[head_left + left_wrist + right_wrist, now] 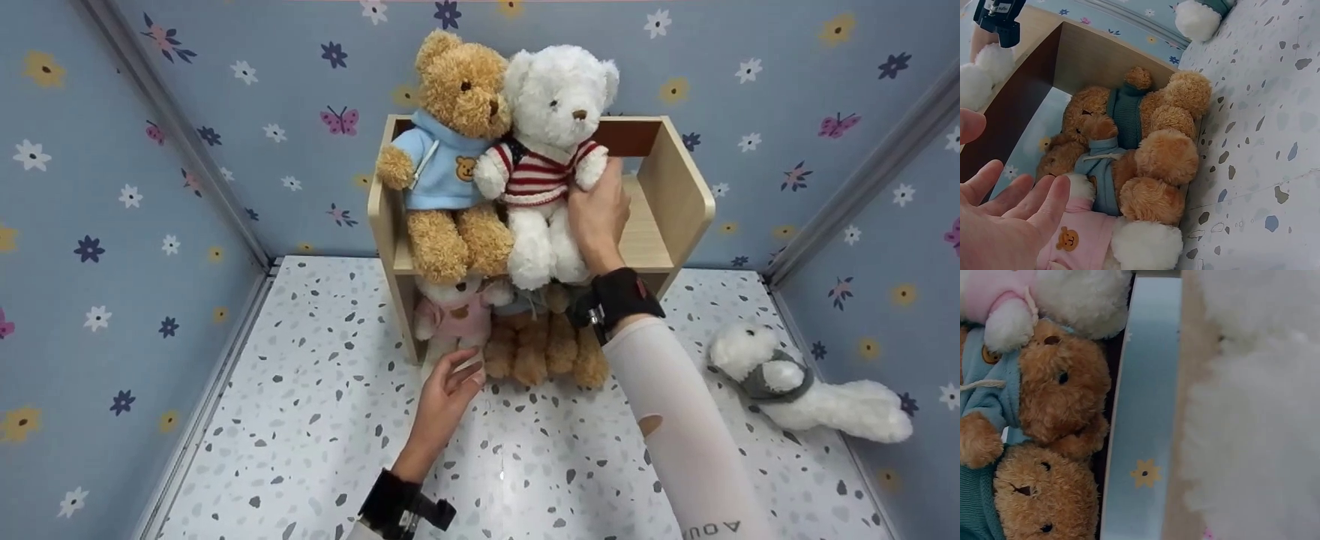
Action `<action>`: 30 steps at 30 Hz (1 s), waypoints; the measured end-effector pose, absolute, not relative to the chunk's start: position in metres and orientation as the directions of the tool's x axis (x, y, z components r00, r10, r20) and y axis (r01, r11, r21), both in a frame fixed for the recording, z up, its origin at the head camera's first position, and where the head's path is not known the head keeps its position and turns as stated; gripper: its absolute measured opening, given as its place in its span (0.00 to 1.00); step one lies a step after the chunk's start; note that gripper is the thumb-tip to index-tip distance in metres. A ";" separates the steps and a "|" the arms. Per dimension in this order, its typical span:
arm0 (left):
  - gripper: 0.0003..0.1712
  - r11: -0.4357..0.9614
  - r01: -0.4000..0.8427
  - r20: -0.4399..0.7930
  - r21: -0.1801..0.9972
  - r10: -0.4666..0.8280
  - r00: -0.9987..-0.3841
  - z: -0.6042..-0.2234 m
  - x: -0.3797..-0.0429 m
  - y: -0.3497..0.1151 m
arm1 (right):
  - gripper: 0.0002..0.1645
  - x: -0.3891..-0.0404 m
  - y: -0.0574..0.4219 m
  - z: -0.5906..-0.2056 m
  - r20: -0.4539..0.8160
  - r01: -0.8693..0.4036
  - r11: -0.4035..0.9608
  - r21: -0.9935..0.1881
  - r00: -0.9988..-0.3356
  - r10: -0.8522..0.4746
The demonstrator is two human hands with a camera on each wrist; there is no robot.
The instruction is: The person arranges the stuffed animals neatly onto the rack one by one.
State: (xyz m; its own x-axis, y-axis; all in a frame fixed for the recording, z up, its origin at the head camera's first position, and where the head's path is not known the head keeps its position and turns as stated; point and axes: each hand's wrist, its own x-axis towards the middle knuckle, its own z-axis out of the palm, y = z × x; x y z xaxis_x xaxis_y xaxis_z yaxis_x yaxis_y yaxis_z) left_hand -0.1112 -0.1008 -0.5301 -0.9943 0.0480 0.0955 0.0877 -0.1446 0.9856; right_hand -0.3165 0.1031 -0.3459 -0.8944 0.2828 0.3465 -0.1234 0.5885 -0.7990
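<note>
On the upper tier of a wooden shelf [682, 187] sits a white teddy bear [551, 112] in a red-striped sweater. My right hand [600, 214] grips that bear's side below its arm, its fingertips hidden behind the plush. A tan teddy bear [446, 161] in a light blue hoodie leans beside it on the left. Lower down, my left hand [450, 386] is open, fingers spread in front of the white bear in pink [1089, 236]. Two brown bears, one in a blue hoodie [1106, 180] and one in green knit [1126, 115], share that lower tier.
Another white plush bear [817, 397] with a grey-green garment lies on the speckled floor [315, 420] at the right, close to the side wall. Flowered blue panels [285, 67] enclose the back and sides. Bare upper-tier board [645, 232] shows right of my right hand.
</note>
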 end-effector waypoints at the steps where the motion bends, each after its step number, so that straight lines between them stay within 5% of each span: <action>1: 0.29 -0.142 0.088 0.095 0.986 0.047 -0.994 -0.531 -0.111 -0.101 | 0.31 -0.317 0.103 -0.346 0.346 -0.117 0.596 -0.794 -0.894 0.286; 15: 0.28 -0.147 0.040 0.047 0.988 0.041 -0.998 -0.532 -0.112 -0.096 | 0.36 -0.311 0.112 -0.351 0.258 -0.134 0.523 -0.842 -0.950 0.173; 23: 0.25 -0.151 0.082 0.088 0.985 0.037 -0.995 -0.536 -0.112 -0.096 | 0.55 -0.299 0.134 -0.353 0.212 -0.159 0.367 -0.917 -0.971 0.109; 30: 0.25 -0.152 0.065 0.070 0.986 0.027 -0.997 -0.537 -0.114 -0.098 | 0.55 -0.269 0.148 -0.349 0.321 -0.273 0.408 -0.871 -0.946 0.054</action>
